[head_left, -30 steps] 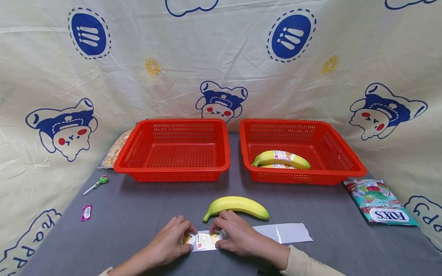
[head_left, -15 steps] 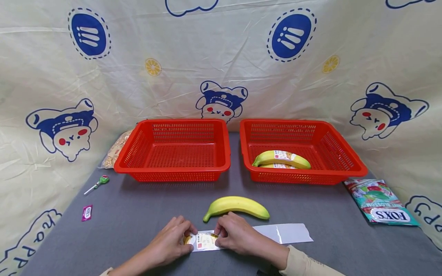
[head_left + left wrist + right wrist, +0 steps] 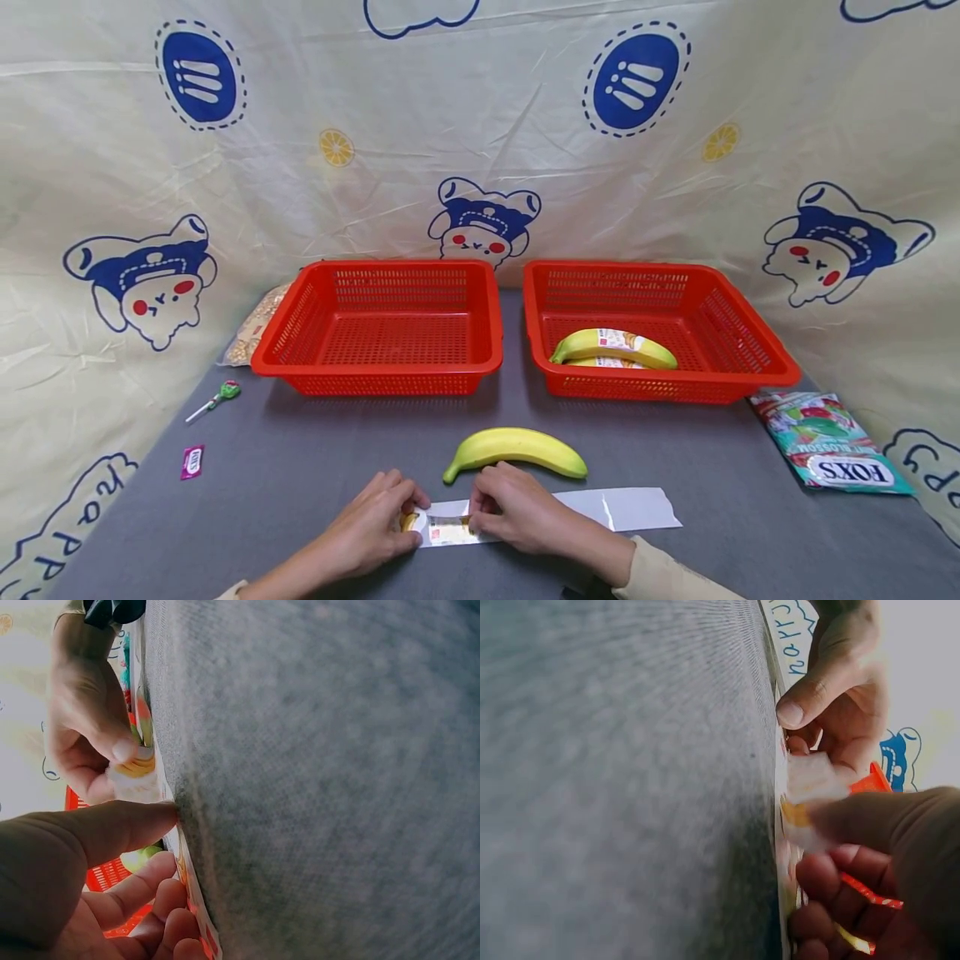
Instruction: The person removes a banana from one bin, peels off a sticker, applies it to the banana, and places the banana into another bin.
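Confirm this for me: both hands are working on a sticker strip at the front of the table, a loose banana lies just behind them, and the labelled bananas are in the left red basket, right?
Not quite. The labelled bananas are in the right basket, as the head view shows; the left basket holds nothing visible. The rest stands: the left hand and right hand work on the sticker strip, with the loose banana just behind them.

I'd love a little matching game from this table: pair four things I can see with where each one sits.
Things:
1. loose banana
2. labelled bananas
3. lollipop
4. Fox's candy bag

Places:
A. inside the right red basket
B. far right of the table
C. just beyond both hands
D. left of the table, in front of the left red basket

Pairs: 1-C, 2-A, 3-D, 4-B
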Demonstrator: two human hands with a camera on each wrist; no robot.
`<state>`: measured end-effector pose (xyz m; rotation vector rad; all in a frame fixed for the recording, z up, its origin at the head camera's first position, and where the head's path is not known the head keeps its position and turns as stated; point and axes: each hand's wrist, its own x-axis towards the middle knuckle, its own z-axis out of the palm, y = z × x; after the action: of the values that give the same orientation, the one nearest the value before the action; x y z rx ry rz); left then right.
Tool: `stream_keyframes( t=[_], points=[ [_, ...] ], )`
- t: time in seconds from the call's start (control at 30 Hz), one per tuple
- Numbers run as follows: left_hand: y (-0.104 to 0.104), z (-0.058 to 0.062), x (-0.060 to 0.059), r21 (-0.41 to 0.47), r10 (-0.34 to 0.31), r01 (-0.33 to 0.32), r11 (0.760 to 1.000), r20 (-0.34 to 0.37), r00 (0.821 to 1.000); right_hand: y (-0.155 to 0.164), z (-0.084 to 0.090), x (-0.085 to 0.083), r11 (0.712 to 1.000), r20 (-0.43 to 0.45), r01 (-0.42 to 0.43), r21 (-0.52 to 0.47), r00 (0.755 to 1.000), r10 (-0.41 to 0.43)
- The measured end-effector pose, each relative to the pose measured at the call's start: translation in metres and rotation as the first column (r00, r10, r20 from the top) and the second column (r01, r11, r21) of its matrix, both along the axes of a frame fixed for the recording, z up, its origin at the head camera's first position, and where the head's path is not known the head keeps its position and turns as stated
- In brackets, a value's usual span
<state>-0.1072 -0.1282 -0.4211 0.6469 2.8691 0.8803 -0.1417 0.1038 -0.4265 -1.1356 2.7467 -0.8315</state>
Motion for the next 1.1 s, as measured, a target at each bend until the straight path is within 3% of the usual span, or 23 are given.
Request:
stream_keyframes(
  t=[0.13, 0.2, 0.37, 0.5, 0.7, 0.9, 1.1],
  points=[
    [0.0, 0.0, 0.0, -0.008, -0.004, 0.004, 1.0, 0.0, 1.0, 0.01, 0.002, 0.002, 0.995, 0.073, -0.048, -0.088, 0.996, 0.055],
    [0.0, 0.001, 0.0, -0.015, -0.008, 0.008, 1.0, -0.005, 1.0, 0.016, 0.006, 0.003, 0.989, 0.155, -0.043, -0.143, 0.986, 0.065],
    [0.003, 0.004, 0.001, -0.011, 0.003, -0.004, 1.0, -0.095, 0.996, 0.03, 0.021, 0.002, 0.981, 0.285, 0.075, -0.178, 0.958, -0.022],
    [0.014, 0.012, -0.001, 0.081, 0.051, -0.04, 0.996, -0.144, 0.988, 0.038, 0.032, 0.0, 0.973, 0.257, 0.177, -0.149, 0.957, -0.134],
    [0.042, 0.028, -0.008, 0.252, 0.091, -0.069, 0.965, -0.073, 0.993, 0.043, 0.042, -0.002, 0.955, 0.127, 0.264, -0.136, 0.961, -0.247],
    [0.064, 0.033, -0.016, 0.275, 0.097, -0.087, 0.957, -0.023, 0.995, 0.046, 0.048, 0.0, 0.949, 0.077, 0.28, -0.147, 0.959, -0.271],
    [0.072, 0.029, -0.026, 0.363, 0.088, -0.073, 0.929, -0.025, 0.996, 0.054, 0.049, -0.001, 0.945, 0.089, 0.291, -0.151, 0.956, -0.28]
  ],
)
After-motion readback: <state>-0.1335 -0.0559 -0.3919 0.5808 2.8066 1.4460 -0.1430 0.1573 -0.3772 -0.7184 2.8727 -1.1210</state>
